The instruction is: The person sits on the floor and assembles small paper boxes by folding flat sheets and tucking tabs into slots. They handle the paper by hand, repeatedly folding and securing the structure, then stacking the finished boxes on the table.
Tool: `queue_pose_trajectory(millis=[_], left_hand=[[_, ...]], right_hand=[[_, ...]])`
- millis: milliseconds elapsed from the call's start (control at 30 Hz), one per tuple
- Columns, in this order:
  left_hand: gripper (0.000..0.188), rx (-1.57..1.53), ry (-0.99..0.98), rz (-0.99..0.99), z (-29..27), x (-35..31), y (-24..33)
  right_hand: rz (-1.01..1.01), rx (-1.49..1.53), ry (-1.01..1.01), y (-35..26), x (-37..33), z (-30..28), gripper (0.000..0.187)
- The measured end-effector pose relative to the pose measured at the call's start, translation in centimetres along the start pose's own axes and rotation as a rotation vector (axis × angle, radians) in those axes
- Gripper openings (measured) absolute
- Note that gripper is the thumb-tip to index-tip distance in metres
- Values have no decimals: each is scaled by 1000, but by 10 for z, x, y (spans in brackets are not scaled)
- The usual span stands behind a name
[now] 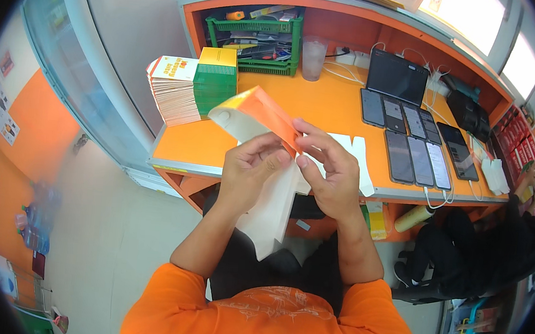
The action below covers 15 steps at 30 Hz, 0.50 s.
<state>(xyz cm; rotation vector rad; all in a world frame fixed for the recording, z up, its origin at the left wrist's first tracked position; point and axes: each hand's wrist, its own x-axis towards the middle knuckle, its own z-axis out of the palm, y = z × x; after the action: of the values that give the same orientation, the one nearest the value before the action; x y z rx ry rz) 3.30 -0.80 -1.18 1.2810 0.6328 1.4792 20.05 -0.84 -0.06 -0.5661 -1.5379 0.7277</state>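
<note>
Above the desk's front edge I hold a thin cardboard box blank (271, 209), partly folded, with an orange and yellow outer side and a white inner side. Its white flap hangs down toward my lap. My left hand (246, 175) pinches the blank near its middle, thumb on top. On the other side, my right hand (330, 176) grips the orange edge between thumb and fingers. Behind my right hand, more white cardboard (362, 166) lies on the orange desk (274, 94), partly hidden. A stack of flat, printed cardboard blanks (175, 98) stands at the desk's left end, beside a green and yellow stack (216, 85).
Several phones (408, 157) lie at the desk's right, before a dark tablet (395, 76) with cables. A green crate (253, 38) of small items and a plastic cup (313, 58) stand at the back. Another person in black (476, 249) crouches at the right.
</note>
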Motion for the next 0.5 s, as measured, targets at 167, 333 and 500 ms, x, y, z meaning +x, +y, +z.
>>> queue_pose_trajectory(millis=[167, 333, 500], left_hand=[[31, -2, -54, 48, 1, -1, -3], [32, 35, -43, 106, 2, -5, -9], [34, 29, -46, 111, -4, -6, -13]], right_hand=[[26, -45, -28, -7, 4, -7, 16], [-1, -80, -15, -5, 2, -9, 14], [-114, -312, -115, -10, 3, -12, 23]])
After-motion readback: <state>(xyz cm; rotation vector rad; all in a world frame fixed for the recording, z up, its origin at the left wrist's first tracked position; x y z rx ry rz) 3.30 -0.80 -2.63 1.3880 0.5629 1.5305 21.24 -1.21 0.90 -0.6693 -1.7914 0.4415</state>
